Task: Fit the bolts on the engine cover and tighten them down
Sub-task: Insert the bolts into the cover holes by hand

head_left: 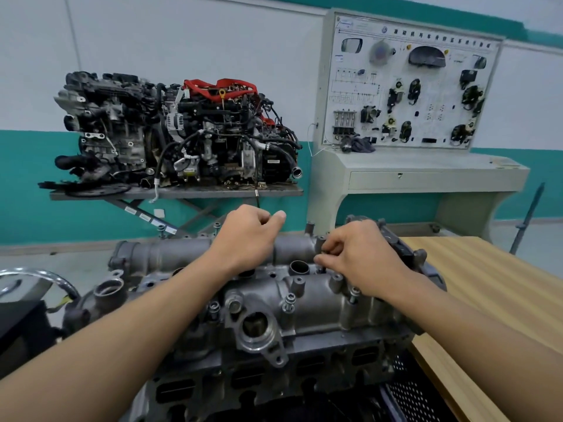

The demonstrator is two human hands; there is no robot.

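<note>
Right grip: fingertips clamped on a bolt.
Left grip: fingers curled; cannot tell if it holds anything.
Engine cover: just beneath both grips.

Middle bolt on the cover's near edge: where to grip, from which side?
I'd pinch the bolt by its round head, coming from straight above: it stands upright, proud of the engine cover, with open space over it.

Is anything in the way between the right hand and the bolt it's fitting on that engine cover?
Nothing visible. The right hand pinches the small bolt directly, right at its hole on the engine cover.
</note>
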